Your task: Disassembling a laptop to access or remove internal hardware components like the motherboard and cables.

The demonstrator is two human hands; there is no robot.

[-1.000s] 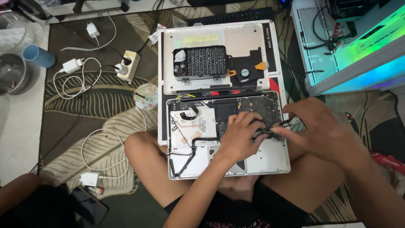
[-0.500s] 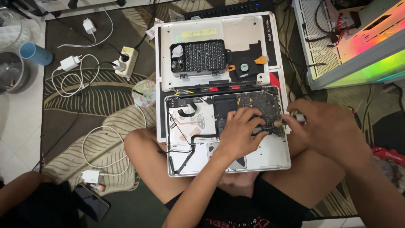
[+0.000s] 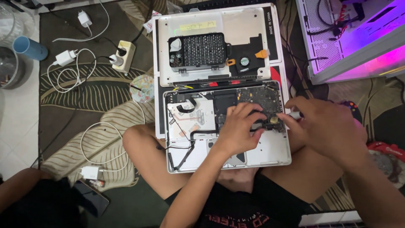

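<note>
A pale yellow rectangular label sits on the far part of the grey laptop cover, above the black tray of bits. Near left on the floor, a dark phone lies with its black screen up, beside a white charger.

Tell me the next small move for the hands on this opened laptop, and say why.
Probably a small, steady nudge of the tool tip. The left hand lies flat on the dark circuit board of the opened laptop, as if bracing it. The right hand pinches a thin pale tool at the board's right edge. What the tip touches is too small to tell.
</note>
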